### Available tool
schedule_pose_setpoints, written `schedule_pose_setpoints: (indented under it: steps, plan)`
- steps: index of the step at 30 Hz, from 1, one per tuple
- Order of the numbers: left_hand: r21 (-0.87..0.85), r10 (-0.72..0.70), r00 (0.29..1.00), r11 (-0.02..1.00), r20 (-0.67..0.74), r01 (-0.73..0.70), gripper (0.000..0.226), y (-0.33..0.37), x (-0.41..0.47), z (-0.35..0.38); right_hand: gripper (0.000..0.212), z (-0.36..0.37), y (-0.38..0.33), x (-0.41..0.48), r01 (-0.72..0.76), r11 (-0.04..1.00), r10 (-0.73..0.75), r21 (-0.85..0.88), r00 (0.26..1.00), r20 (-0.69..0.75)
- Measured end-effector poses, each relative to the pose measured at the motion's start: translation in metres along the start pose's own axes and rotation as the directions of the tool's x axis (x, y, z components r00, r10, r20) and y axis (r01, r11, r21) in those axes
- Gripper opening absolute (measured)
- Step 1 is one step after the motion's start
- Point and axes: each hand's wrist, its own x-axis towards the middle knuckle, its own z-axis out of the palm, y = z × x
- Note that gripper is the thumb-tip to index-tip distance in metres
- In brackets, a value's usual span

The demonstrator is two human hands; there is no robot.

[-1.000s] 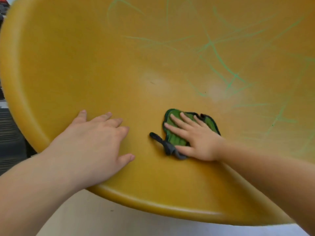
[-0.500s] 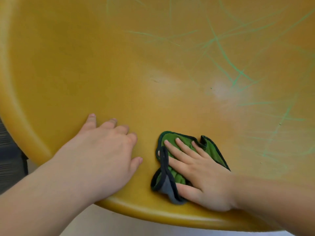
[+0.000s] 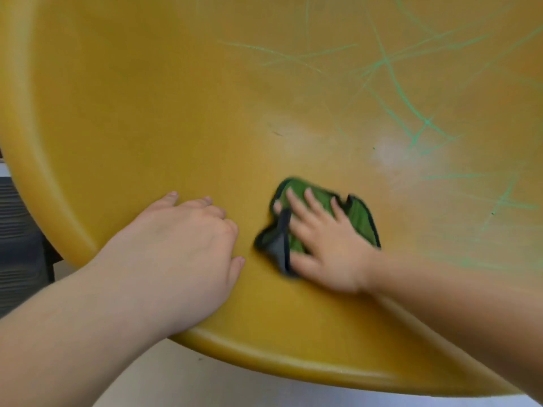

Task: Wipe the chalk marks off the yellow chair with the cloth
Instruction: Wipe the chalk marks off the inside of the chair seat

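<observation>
Down at the bottom, a pale floor [image 3: 205, 380] shows, beige on the left and turning greyer toward the right. Over at the left edge sits a dark ribbed panel [image 3: 17, 230], its ridges running level, too blurred to name. Just above it, a thin pale strip [image 3: 4, 170].

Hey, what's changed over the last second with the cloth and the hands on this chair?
The right hand, pressing the green cloth flat, slid it toward the near rim, then back up the yellow chair toward the chalk marks. Nothing was gripped or released. The left hand stayed flat on the seat; the marks on the right remain.
</observation>
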Motion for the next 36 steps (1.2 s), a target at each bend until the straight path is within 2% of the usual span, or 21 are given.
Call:
schedule_pose_setpoints:
  steps: [2, 4, 5, 7, 9, 10, 12, 14, 16, 17, 20, 21, 23, 25, 27, 29, 31, 33, 36]
  plan:
    - [0.048, 0.013, 1.0, 0.999, -0.018, -0.012, 0.044, -0.007, -0.002, 0.003, 0.073, 0.004, -0.013, -0.046, 0.21, 0.977, -0.214, 0.049, 0.97, 0.113]
    - [0.108, 0.041, 0.999, 0.993, -0.035, -0.037, 0.033, -0.012, -0.005, -0.002, 0.074, 0.001, 0.018, -0.053, 0.231, 0.973, -0.226, -0.023, 0.964, 0.141]
    - [0.117, 0.046, 0.998, 0.992, -0.047, -0.04, 0.028, -0.015, -0.006, -0.005, 0.078, -0.003, 0.04, -0.042, 0.161, 0.983, -0.15, -0.092, 0.981, 0.12]
    - [0.118, 0.028, 0.997, 0.993, -0.074, -0.019, 0.025, -0.022, -0.011, -0.008, 0.083, -0.014, 0.074, -0.009, -0.089, 0.987, 0.096, -0.133, 0.994, 0.05]
    - [0.14, 0.016, 0.994, 0.99, -0.109, -0.001, 0.028, -0.03, -0.015, -0.008, 0.086, -0.022, 0.08, 0.029, -0.279, 0.958, 0.279, -0.062, 0.96, 0.0]
    - [0.163, 0.021, 0.991, 0.987, -0.131, 0.001, 0.032, -0.034, -0.017, -0.008, 0.086, -0.022, 0.07, 0.046, -0.306, 0.952, 0.306, -0.008, 0.952, -0.016]
    - [0.184, -0.011, 0.989, 0.982, -0.149, 0.039, 0.046, -0.043, -0.023, -0.015, 0.083, -0.02, 0.026, 0.068, -0.209, 0.974, 0.214, 0.082, 0.975, -0.056]
    - [0.18, -0.038, 0.981, 0.981, -0.192, 0.073, 0.055, -0.05, -0.028, -0.022, 0.077, -0.016, -0.033, 0.064, 0.027, 0.988, -0.013, 0.152, 0.996, -0.093]
    - [0.167, -0.053, 0.976, 0.982, -0.212, 0.09, 0.059, -0.052, -0.03, -0.026, 0.068, -0.013, -0.082, 0.037, 0.255, 0.941, -0.231, 0.223, 0.964, -0.13]
    - [0.17, -0.05, 0.976, 0.982, -0.21, 0.086, 0.059, -0.051, -0.031, -0.027, 0.064, -0.012, -0.095, 0.018, 0.323, 0.91, -0.303, 0.261, 0.946, -0.114]
    - [0.182, -0.029, 0.986, 0.982, -0.167, 0.06, 0.059, -0.047, -0.032, -0.029, 0.064, -0.011, -0.073, -0.03, 0.337, 0.881, -0.375, 0.333, 0.925, 0.055]
    - [0.193, -0.024, 0.99, 0.98, -0.142, 0.051, 0.06, -0.046, -0.032, -0.03, 0.067, -0.011, -0.053, -0.038, 0.291, 0.913, -0.336, 0.285, 0.934, 0.123]
    - [0.217, -0.012, 0.993, 0.975, -0.113, 0.037, 0.063, -0.043, -0.032, -0.029, 0.076, -0.012, -0.012, -0.037, 0.133, 0.985, -0.154, 0.11, 0.967, 0.204]
    - [0.227, -0.006, 0.995, 0.974, -0.1, 0.029, 0.063, -0.041, -0.031, -0.026, 0.09, -0.017, 0.02, -0.02, -0.055, 0.998, 0.054, 0.003, 0.983, 0.174]
    - [0.226, -0.005, 0.995, 0.974, -0.102, 0.028, 0.065, -0.038, -0.031, -0.022, 0.106, -0.023, 0.031, 0.003, -0.204, 0.979, 0.199, 0.029, 0.973, 0.112]
    - [0.215, -0.003, 0.993, 0.976, -0.115, 0.028, 0.069, -0.035, -0.03, -0.019, 0.113, -0.025, 0.014, 0.023, -0.269, 0.955, 0.262, 0.122, 0.962, 0.074]
    - [0.207, 0.002, 0.991, 0.978, -0.131, 0.026, 0.071, -0.033, -0.028, -0.019, 0.108, -0.021, -0.022, 0.03, -0.195, 0.96, 0.191, 0.2, 0.981, 0.042]
    - [0.211, -0.004, 0.991, 0.977, -0.135, 0.033, 0.071, -0.03, -0.026, -0.019, 0.098, -0.015, -0.059, 0.016, -0.042, 0.973, 0.034, 0.225, 0.999, 0.04]
    - [0.159, -0.034, 0.992, 0.986, -0.124, 0.054, 0.075, -0.02, -0.019, -0.02, 0.069, -0.012, -0.074, -0.033, 0.165, 0.953, -0.205, 0.255, 0.969, 0.141]
